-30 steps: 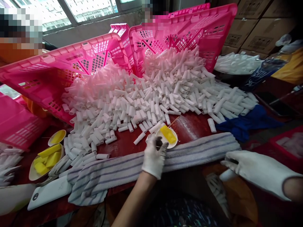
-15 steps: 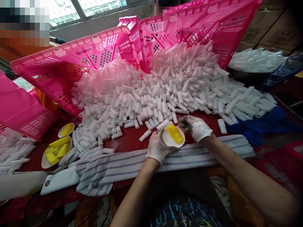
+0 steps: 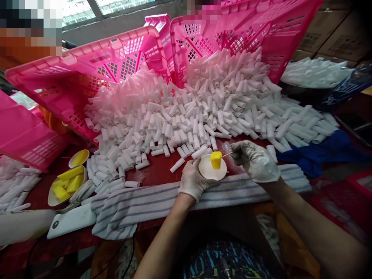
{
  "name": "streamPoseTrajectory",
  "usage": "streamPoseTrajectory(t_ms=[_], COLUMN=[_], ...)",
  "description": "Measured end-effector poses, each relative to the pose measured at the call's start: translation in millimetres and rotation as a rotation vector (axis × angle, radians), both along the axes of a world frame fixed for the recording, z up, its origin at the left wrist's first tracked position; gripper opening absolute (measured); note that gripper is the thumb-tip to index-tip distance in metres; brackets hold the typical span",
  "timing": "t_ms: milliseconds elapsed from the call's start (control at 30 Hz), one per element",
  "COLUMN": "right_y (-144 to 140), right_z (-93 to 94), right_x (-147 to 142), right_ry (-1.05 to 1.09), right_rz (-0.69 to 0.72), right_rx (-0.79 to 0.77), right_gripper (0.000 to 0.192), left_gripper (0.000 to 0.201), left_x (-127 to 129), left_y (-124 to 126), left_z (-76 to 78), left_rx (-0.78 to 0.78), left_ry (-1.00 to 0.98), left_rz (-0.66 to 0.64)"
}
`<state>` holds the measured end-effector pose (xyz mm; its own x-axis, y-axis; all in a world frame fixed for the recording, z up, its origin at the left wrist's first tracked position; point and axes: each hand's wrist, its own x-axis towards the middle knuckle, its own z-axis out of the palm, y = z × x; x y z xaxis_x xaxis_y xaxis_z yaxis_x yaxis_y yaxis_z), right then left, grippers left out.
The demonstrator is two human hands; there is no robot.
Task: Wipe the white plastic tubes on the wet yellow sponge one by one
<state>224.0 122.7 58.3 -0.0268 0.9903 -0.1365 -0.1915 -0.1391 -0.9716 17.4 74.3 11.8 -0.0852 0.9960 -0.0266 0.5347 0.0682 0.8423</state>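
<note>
My gloved left hand (image 3: 192, 181) is closed on the side of a small white bowl (image 3: 205, 170). A chunk of yellow fruit (image 3: 216, 159) sits on the tip of a thin wooden toothpick (image 3: 228, 154), just over the bowl. My gloved right hand (image 3: 255, 161) pinches the other end of that toothpick. Whether the chunk still touches the bowl I cannot tell. On the left, a larger white dish (image 3: 52, 197) carries several yellow fruit pieces (image 3: 68, 183), and a smaller bowl (image 3: 87, 155) behind it also has yellow fruit.
A big heap of short white plastic tubes (image 3: 186, 116) spills from pink baskets (image 3: 130, 46). A striped towel (image 3: 162, 203) lies along the front edge, a white phone (image 3: 72, 221) to its left. Blue cloth (image 3: 325, 153) lies at right. Cardboard boxes (image 3: 337, 38) stand behind.
My right hand has moved right and towards me, drawing the toothpick along. The fruit chunk, earlier lying long across the bowl, now appears shorter and upright on the tip. The left hand stays put.
</note>
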Motion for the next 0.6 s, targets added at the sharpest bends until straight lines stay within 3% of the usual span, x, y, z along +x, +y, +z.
streamPoseTrajectory(t_ms=[133, 233, 333, 433, 600], right_y=[-22, -34, -33, -24, -29], right_z=[-27.2, -40.9, -43.1, -41.9, -33.9], right_x=[12, 21, 19, 10, 8], right_ry=[-0.049, -0.107, -0.096, -0.088, -0.292], right_rz=[0.099, 0.053, 0.013, 0.05, 0.135], right_rx=[-0.011, -0.087, -0.141, -0.119, -0.021], right_gripper=[0.045, 0.054, 0.064, 0.061, 0.058], left_gripper=[0.108, 0.113, 0.115, 0.116, 0.114], left_x=[0, 0, 0, -1, -1], left_y=[0, -1, -1, 0, -1], left_z=[-8.7, -9.9, -5.6, -3.4, -8.5], left_rx=[0.026, 0.015, -0.007, -0.011, 0.006], left_ry=[-0.027, 0.014, 0.057, 0.071, 0.059], left_rz=[0.023, 0.008, -0.009, -0.018, -0.004])
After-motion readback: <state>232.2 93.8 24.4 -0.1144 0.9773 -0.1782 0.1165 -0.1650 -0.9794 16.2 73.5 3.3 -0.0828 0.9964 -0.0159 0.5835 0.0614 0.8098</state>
